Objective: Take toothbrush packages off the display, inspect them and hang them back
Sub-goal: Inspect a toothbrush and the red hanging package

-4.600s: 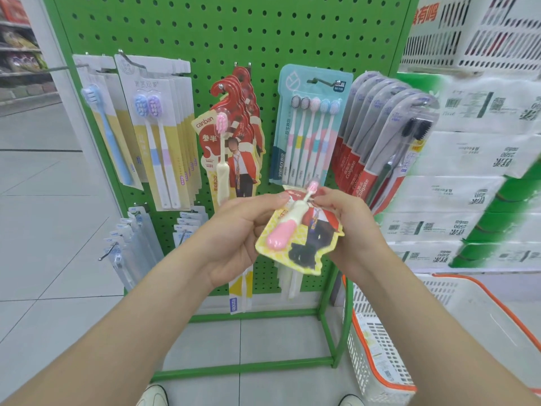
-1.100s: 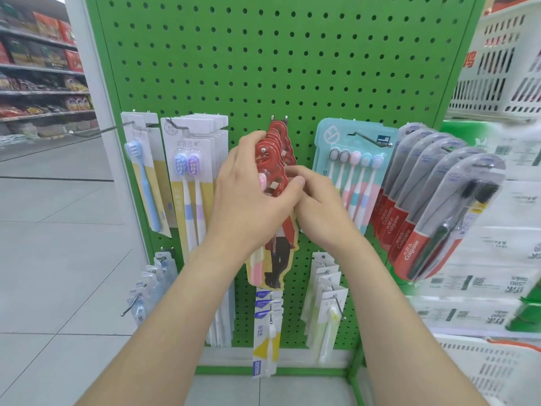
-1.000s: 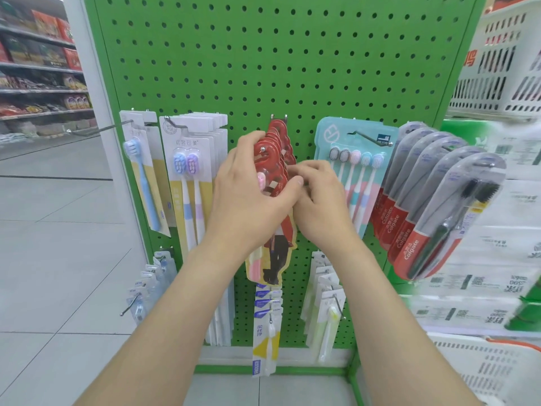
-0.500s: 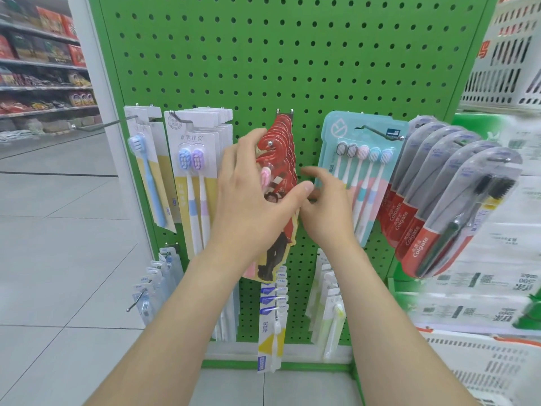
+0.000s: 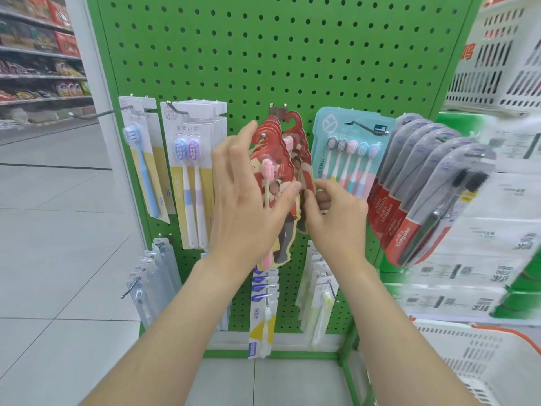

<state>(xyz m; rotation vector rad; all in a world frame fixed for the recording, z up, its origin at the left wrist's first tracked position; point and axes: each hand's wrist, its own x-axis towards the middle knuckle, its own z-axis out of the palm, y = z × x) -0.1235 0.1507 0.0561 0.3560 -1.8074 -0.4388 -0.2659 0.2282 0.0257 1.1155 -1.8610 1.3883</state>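
Red card toothbrush packages (image 5: pixel 275 159) with a pink brush hang on a hook at the middle of the green pegboard (image 5: pixel 292 54). My left hand (image 5: pixel 248 206) grips the front stack, fingers behind its left edge and thumb across the front. One red package (image 5: pixel 298 136) stands apart to the right behind the stack, its hook-shaped top raised. My right hand (image 5: pixel 336 221) pinches the right edge of that rear package with curled fingers. My left hand hides the lower half of the stack.
A teal five-brush pack (image 5: pixel 351 148) and several Colgate packs (image 5: pixel 424 200) hang to the right, white two-brush packs (image 5: pixel 193 171) and a blue-brush pack (image 5: pixel 143 159) to the left. A bare hook (image 5: pixel 96 114) juts out left. A white basket (image 5: pixel 468 361) sits bottom right.
Both hands have dropped from the top of the hook to the middle of the red packages. My right hand has curled onto a rear package, which now stands out to the right.
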